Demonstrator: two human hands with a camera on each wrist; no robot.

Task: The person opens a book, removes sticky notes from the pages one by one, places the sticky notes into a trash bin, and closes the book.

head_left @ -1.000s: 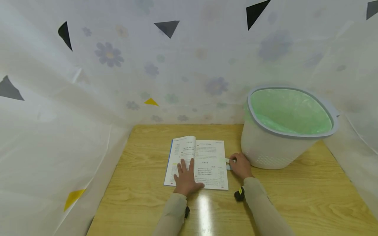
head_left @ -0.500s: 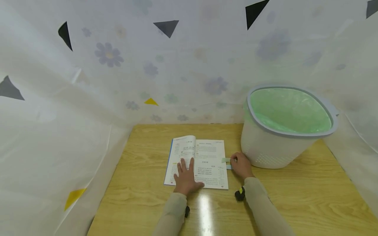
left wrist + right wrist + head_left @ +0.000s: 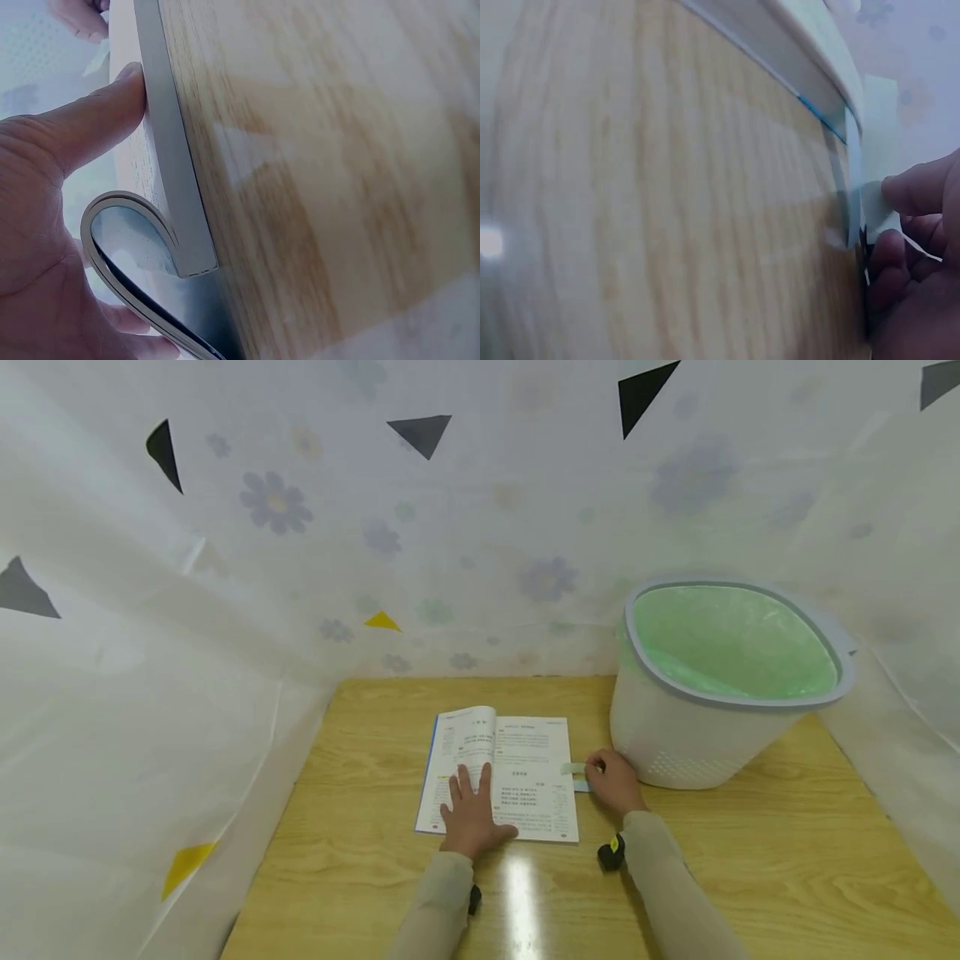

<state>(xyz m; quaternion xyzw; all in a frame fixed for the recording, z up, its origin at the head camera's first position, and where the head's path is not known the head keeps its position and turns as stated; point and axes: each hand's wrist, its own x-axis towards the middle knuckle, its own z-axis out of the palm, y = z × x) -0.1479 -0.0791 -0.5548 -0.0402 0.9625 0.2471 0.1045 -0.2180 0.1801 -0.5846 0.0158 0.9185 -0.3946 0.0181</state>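
Pale green strip (image 3: 573, 768): one end over right margin of open book (image 3: 532, 743). We pinch strip in right hand (image 3: 617, 783), rest left hand (image 3: 472, 820) on book, fingers spread. We should press book flat, hold strip straight, avoid snagging light-blue strip (image 3: 581, 786) at book's right edge.

Pale-green strip (image 3: 881, 135) in right grip (image 3: 919, 292)

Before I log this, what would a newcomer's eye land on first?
Probably the large, grey-rimmed white plastic bin, lined in pale green, at the back right of the wooden table. Next, the open, white-paged paperback book near the table's middle, with the left hand spread over it. At its right edge, the right hand pinches a thin, pale green strip.
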